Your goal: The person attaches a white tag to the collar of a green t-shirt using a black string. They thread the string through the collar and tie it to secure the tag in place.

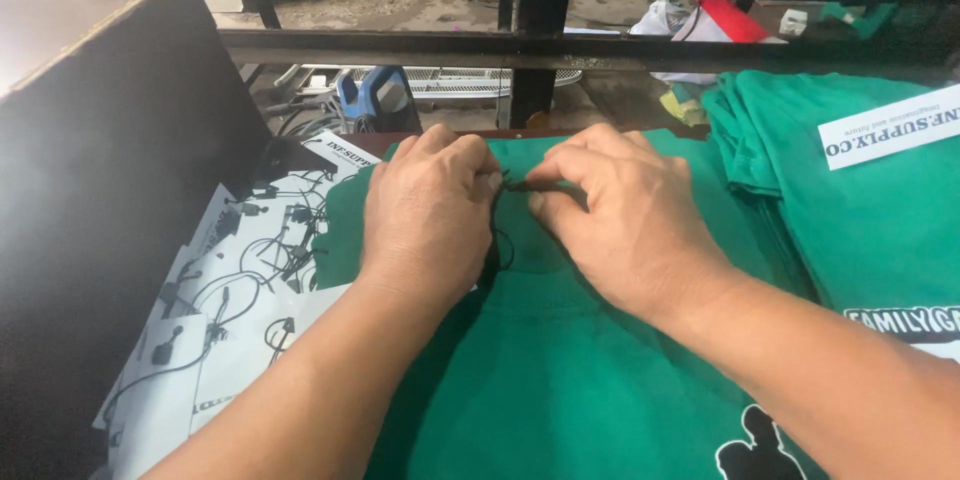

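In the head view, a green cotton t-shirt is spread flat on the surface, its collar end turned away from the camera, and part of a black printed figure is seen at its lower right. Both hands are laid on the collar area. The left hand is curled knuckles-up, its fingers closed in a pinch on a thin black string that is looped down over the cloth between the two hands. The right hand is set just beside the left, its thumb and forefinger pressed together on the same string near the collar; the other fingers are bent and rested on the fabric. The two pinches are nearly touching.

To the right, a stack of folded green t-shirts is seen, with a white paper strip laid across the top one. To the left of the shirt, a heap of white card tags with black strings is spread loosely over the surface, partly under the shirt's edge. A dark flat board is raised at the far left. Beyond the surface, black metal bars are crossed in front of a blue tool and a white wire grille. No box, tray or other container can be made out.
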